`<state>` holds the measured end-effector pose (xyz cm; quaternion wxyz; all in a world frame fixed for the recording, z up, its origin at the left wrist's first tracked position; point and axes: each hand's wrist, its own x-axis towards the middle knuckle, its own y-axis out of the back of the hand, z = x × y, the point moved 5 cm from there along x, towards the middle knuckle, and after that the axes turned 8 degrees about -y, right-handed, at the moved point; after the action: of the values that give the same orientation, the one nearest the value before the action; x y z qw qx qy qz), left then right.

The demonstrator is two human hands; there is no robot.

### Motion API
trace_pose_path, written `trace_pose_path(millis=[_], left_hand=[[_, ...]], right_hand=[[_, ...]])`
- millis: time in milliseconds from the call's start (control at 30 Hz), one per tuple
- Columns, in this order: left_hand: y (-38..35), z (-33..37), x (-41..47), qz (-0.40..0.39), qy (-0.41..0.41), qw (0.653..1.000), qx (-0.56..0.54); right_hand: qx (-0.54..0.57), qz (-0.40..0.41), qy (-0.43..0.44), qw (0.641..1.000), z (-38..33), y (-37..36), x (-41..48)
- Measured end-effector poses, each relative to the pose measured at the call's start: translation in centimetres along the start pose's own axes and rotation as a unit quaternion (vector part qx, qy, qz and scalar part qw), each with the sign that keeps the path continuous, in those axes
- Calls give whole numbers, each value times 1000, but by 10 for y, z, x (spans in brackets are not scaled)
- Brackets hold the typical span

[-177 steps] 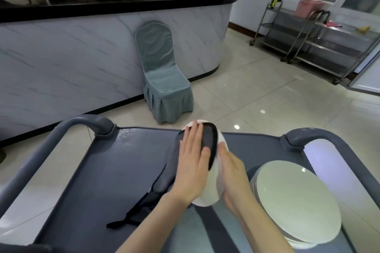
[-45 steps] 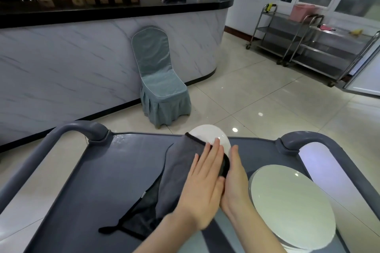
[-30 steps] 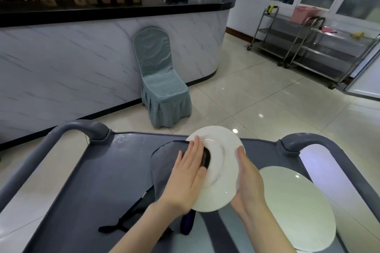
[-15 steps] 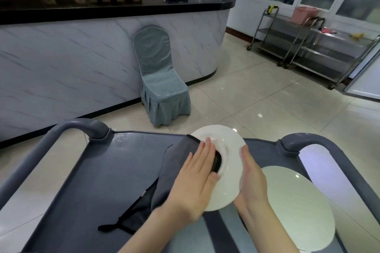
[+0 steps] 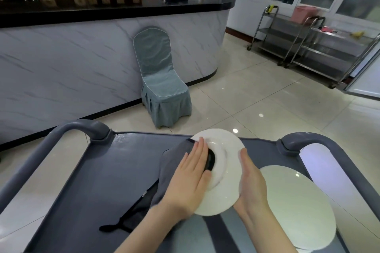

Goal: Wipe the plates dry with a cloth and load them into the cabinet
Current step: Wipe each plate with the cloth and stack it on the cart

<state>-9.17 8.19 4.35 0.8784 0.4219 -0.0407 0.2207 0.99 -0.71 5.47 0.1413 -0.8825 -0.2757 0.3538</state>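
Note:
A white plate [image 5: 225,172] stands tilted on its edge over the grey cart tray [image 5: 92,181]. My left hand [image 5: 191,178] lies flat with straight fingers on a dark grey cloth [image 5: 170,167] and presses it against the plate's face. The rest of the cloth trails down onto the tray to the left. My right hand [image 5: 249,183] rests with straight fingers against the plate's back and right rim, propping it up. To the right, a stack of white plates [image 5: 296,205] lies on the tray.
The cart has raised grey handles at its far left [image 5: 82,127] and far right [image 5: 304,139] corners. A covered blue-grey chair [image 5: 162,86] stands beyond it against a marble-fronted counter [image 5: 82,63]. Steel trolleys [image 5: 320,47] stand at the back right on the tiled floor.
The plate has turned between my hands and shows more of its face than 1.5 s ago. My left hand with the cloth has slid across that face. The stack has stayed put.

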Motion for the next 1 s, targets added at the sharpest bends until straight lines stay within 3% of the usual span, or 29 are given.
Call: trace_pose_path(millis=[133,233,400,467,533,633,733,800,933,1000], left_hand=[[-36,21,-28,-18,-36,999,-19],[-47,20,-22,-18,-42,998,-40],[-67,-41,-30,-90,163,972,-145],[-57,-55,-35,-32,191,955,-225],[-31,-69,-37,84,240,922,-291],[14,-89,-43,231,321,820,-413],[54,-98,-56,299,328,745,-498],[71,-104,-71,314,348,731,-496],[92,-126,-119,355,383,747,-411],[97,-139,-144,373,399,734,-404]], right_hand=[[18,46,9,999,-14,18,6],[-58,72,65,994,-33,30,4],[-221,89,185,953,-77,22,-8],[-286,58,203,935,-79,14,-6],[-369,20,217,904,-68,0,-3],[-500,-67,256,825,-33,-29,-1],[-599,-166,297,725,12,-59,-3],[-645,-229,320,655,43,-77,-3],[-693,-324,359,534,104,-107,-3],[-720,-354,363,473,132,-120,2]])
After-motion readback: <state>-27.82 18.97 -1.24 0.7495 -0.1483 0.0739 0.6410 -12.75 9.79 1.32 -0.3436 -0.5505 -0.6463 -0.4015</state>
